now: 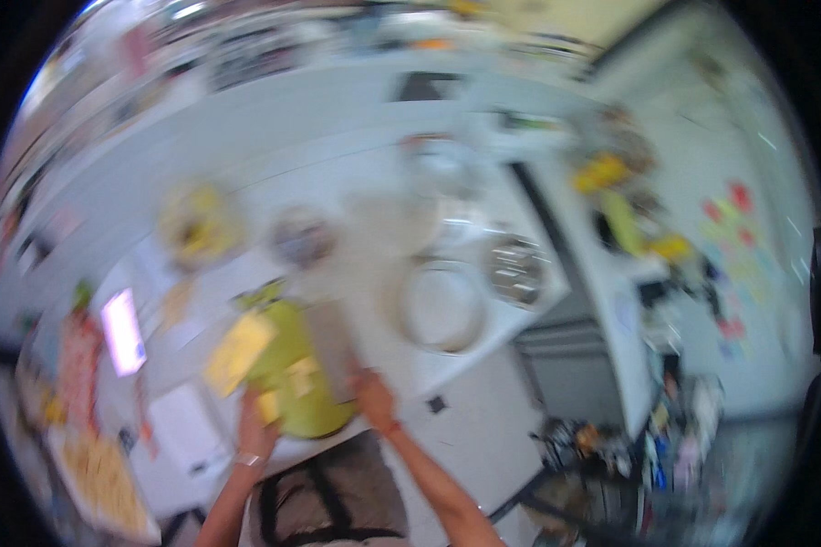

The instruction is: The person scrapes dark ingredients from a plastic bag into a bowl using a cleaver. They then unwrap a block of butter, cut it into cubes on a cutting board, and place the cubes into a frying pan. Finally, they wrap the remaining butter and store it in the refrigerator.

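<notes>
A yellow-green mat or board [284, 362] lies at the table's near edge, with pale yellow pieces [243, 349] on and beside it. My left hand [260, 424] is at its lower left, by a small yellow piece; blur hides whether the fingers grip it. Along the mat's right side lies a flat grey-brown rectangular thing [330, 342]. My right hand [373, 396] is at the lower right end of that thing, fingers curled near its edge; a firm hold cannot be made out.
Right of the hands stand a round pale dish [445, 308] and a metal container [516, 271]. Farther back are a yellow-filled bowl [202, 225] and a clear round container [304, 236]. At left lie a lit phone [123, 331], a white box [186, 424] and a tray of yellowish strips [106, 478].
</notes>
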{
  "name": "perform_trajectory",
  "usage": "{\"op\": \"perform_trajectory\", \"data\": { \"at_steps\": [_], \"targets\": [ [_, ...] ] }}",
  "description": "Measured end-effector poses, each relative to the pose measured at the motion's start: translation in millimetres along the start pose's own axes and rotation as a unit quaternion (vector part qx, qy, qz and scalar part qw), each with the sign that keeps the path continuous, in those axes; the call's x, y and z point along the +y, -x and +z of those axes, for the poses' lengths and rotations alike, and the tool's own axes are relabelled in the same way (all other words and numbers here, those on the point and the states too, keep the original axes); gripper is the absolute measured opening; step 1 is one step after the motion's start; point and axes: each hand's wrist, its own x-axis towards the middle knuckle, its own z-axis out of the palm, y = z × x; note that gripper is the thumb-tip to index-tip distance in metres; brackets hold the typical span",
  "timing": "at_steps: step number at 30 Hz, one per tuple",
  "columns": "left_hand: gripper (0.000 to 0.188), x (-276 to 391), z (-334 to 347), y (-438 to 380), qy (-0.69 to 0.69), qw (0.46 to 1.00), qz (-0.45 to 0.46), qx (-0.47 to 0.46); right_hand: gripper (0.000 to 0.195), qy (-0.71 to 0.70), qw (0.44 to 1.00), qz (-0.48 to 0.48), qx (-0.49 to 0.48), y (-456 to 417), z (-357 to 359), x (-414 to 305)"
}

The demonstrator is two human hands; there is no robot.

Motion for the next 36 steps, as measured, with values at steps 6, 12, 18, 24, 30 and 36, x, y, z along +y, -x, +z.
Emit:
{"op": "perform_trajectory", "data": {
  "at_steps": [6, 12, 18, 24, 30, 36],
  "targets": [
    [0.047, -33, 12, 92, -0.021, 0.999, -0.029, 0.035, 0.037, 0.017, 0.996, 0.072, -0.043, 46, -20, -23],
    [0.012, 10, -7, 110, 0.109, 0.990, -0.091, 0.025, 0.033, -0.093, 0.993, 0.027, 0.068, 86, -52, -10],
    [0.027, -9, 75, 95, 0.121, 0.988, 0.001, -0.096, 0.022, -0.049, 0.994, 0.057, 0.078, 146, -90, 101],
    [0.030, 70, 190, 68, 0.276, 0.922, -0.031, -0.270, 0.022, -0.236, 0.913, 0.212, 0.256, 195, -101, 282],
    [0.028, 145, 298, 79, 0.095, 0.853, 0.165, -0.486, 0.028, -0.174, 0.881, 0.317, 0.305, 213, -286, 455],
    [0.028, 222, 409, 33, 0.054, 0.824, 0.155, -0.542, 0.024, -0.248, 0.793, 0.372, 0.413, 220, -405, 644]
  ]
}}
